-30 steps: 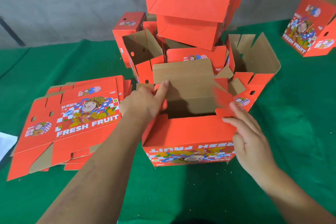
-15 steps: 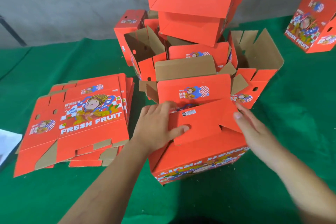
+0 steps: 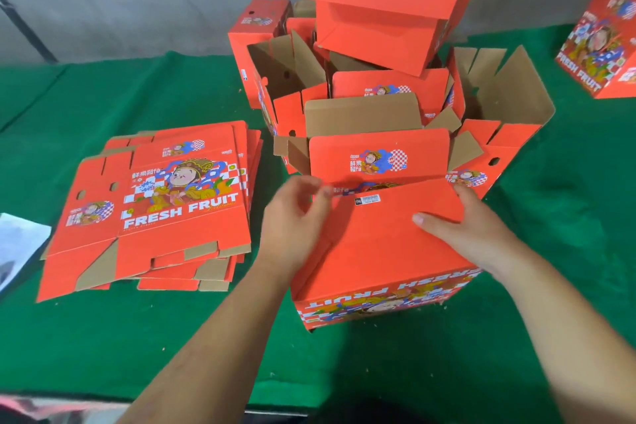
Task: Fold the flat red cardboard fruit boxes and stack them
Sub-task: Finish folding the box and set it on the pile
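Since half a second ago bottom flap (image 3: 395,217) laid flatter on upturned fruit box (image 3: 382,272) | long axis 9-to-3 | right hand (image 3: 471,234) spread, pressing at 3 | left hand (image 3: 296,217) loosely curled at 9, grip unclear | flat stack (image 3: 151,206) farther at 9

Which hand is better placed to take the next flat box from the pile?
The left hand: the pile of flat boxes lies on its side, while the right hand presses the folded box.

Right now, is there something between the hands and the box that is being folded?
No. Both the left hand and the right hand already rest directly on the box's top flaps; nothing visible lies between.
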Available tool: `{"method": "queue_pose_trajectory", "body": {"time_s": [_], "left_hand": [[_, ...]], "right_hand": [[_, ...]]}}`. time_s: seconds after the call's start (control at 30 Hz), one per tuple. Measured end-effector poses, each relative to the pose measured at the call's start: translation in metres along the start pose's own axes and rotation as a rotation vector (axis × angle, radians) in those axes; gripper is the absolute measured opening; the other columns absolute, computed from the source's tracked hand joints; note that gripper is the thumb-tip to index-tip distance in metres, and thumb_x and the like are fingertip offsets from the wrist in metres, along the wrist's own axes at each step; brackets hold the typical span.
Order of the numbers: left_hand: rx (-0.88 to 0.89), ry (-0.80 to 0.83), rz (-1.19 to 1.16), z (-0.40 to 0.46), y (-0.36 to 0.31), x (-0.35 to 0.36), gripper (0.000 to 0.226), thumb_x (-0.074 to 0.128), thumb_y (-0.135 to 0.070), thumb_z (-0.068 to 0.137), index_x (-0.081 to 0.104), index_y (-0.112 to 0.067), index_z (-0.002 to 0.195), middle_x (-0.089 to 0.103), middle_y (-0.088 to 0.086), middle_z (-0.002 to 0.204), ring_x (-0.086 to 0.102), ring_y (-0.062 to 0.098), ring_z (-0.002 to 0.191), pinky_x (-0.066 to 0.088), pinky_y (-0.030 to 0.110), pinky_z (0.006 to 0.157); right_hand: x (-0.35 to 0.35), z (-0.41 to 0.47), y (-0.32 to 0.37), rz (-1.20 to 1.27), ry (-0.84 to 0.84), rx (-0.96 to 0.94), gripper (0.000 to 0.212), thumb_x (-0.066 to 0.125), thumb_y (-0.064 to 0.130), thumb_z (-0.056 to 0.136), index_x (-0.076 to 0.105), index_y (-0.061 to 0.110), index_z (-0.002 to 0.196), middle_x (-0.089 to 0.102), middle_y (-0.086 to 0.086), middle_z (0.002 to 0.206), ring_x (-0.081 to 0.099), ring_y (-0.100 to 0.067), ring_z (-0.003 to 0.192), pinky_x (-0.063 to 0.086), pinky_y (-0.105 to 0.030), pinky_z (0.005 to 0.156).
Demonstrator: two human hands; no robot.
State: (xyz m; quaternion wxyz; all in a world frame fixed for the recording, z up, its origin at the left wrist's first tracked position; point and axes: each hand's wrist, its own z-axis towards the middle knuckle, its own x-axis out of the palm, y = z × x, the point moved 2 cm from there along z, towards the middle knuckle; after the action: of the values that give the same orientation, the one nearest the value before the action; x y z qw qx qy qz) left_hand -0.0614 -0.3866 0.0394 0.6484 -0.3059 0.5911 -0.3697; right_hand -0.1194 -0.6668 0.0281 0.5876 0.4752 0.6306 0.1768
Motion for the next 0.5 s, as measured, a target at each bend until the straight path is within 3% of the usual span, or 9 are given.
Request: {"method": "queue_pose_trajectory", "body": {"time_s": [0.07, 0.13, 0.17, 0.2, 0.27, 0.33, 0.4, 0.43, 0.5], "left_hand": [[-0.072, -0.035, -0.078, -0.005, 0.01, -0.002, 0.03, 0.073, -0.043, 0.092, 0.064, -0.027, 0.116, 0.067, -0.009, 0.112, 0.062, 0.006, 0.105, 0.05, 0.033, 0.101], [-0.114, 0.029, -0.106, -0.011, 0.016, 0.001, 0.046, 0.078, -0.046, 0.087, 0.058, -0.029, 0.125, 0.061, -0.013, 0.113, 0.057, -0.009, 0.101, 0.043, 0.007, 0.089], [-0.141, 0.028, -0.165, -0.013, 0.015, 0.0, 0.053, 0.078, -0.047, 0.088, 0.054, -0.029, 0.132, 0.06, -0.015, 0.115, 0.057, -0.012, 0.1, 0.04, 0.004, 0.084], [-0.196, 0.01, -0.23, -0.013, 0.016, 0.0, 0.058, 0.075, -0.047, 0.091, 0.048, -0.03, 0.139, 0.06, -0.014, 0.119, 0.058, -0.011, 0.101, 0.041, 0.007, 0.085], [-0.421, -0.015, -0.42, -0.016, 0.016, -0.004, 0.058, 0.064, -0.054, 0.097, 0.044, -0.032, 0.146, 0.062, -0.006, 0.13, 0.062, -0.001, 0.104, 0.047, 0.026, 0.092], [-0.74, 0.117, -0.689, -0.022, 0.016, -0.007, 0.056, 0.052, -0.07, 0.096, 0.069, -0.03, 0.131, 0.071, 0.004, 0.128, 0.074, 0.019, 0.102, 0.055, 0.036, 0.092], [-0.914, 0.229, -0.825, -0.03, 0.01, -0.011, 0.066, 0.047, -0.08, 0.091, 0.085, -0.027, 0.089, 0.079, 0.011, 0.106, 0.079, 0.029, 0.089, 0.063, 0.039, 0.074], [-0.936, 0.225, -0.822, -0.029, 0.01, -0.011, 0.065, 0.05, -0.078, 0.091, 0.084, -0.024, 0.079, 0.08, 0.012, 0.097, 0.079, 0.03, 0.082, 0.063, 0.039, 0.066], [-0.894, 0.199, -0.793, -0.027, -0.002, -0.013, 0.043, 0.059, -0.056, 0.093, 0.077, -0.019, 0.08, 0.078, 0.011, 0.082, 0.076, 0.029, 0.066, 0.061, 0.039, 0.059]], "right_hand": [[-0.001, -0.003, -0.002, 0.029, 0.004, -0.034, 0.101, 0.081, 0.079, 0.051, 0.029, 0.068, 0.136, 0.053, 0.049, 0.118, 0.053, 0.021, 0.106, 0.041, -0.02, 0.09], [0.001, -0.007, -0.002, -0.081, -0.015, -0.042, 0.119, 0.081, 0.079, 0.052, 0.013, 0.064, 0.148, 0.044, 0.027, 0.144, 0.049, 0.0, 0.128, 0.041, -0.031, 0.101], [0.0, -0.009, -0.002, -0.095, 0.0, -0.03, 0.119, 0.08, 0.078, 0.055, 0.012, 0.061, 0.151, 0.041, 0.019, 0.152, 0.046, -0.006, 0.135, 0.041, -0.035, 0.107], [0.0, -0.007, 0.002, -0.073, 0.031, -0.026, 0.114, 0.079, 0.076, 0.062, 0.015, 0.056, 0.154, 0.041, 0.017, 0.155, 0.045, -0.008, 0.138, 0.039, -0.036, 0.111], [0.0, -0.005, 0.013, 0.068, 0.084, -0.011, 0.079, 0.071, 0.062, 0.087, 0.032, 0.042, 0.154, 0.047, 0.016, 0.151, 0.047, -0.005, 0.131, 0.036, -0.033, 0.111], [-0.013, -0.011, 0.01, 0.264, 0.108, -0.01, 0.041, 0.049, 0.041, 0.107, 0.044, 0.024, 0.145, 0.045, -0.002, 0.156, 0.043, -0.01, 0.127, 0.034, -0.03, 0.104], [-0.022, -0.017, 0.003, 0.403, 0.119, -0.012, 0.051, 0.04, 0.034, 0.111, 0.037, 0.009, 0.155, 0.032, -0.013, 0.164, 0.035, -0.017, 0.144, 0.029, -0.029, 0.112], [-0.029, -0.019, 0.011, 0.475, 0.13, 0.001, 0.055, 0.039, 0.033, 0.111, 0.03, 0.007, 0.158, 0.026, -0.012, 0.167, 0.027, -0.02, 0.152, 0.024, -0.028, 0.117], [-0.039, -0.024, 0.02, 0.58, 0.186, 0.009, 0.054, 0.039, 0.029, 0.111, 0.029, 0.01, 0.159, 0.026, -0.012, 0.167, 0.023, -0.024, 0.155, 0.02, -0.033, 0.122]]}}
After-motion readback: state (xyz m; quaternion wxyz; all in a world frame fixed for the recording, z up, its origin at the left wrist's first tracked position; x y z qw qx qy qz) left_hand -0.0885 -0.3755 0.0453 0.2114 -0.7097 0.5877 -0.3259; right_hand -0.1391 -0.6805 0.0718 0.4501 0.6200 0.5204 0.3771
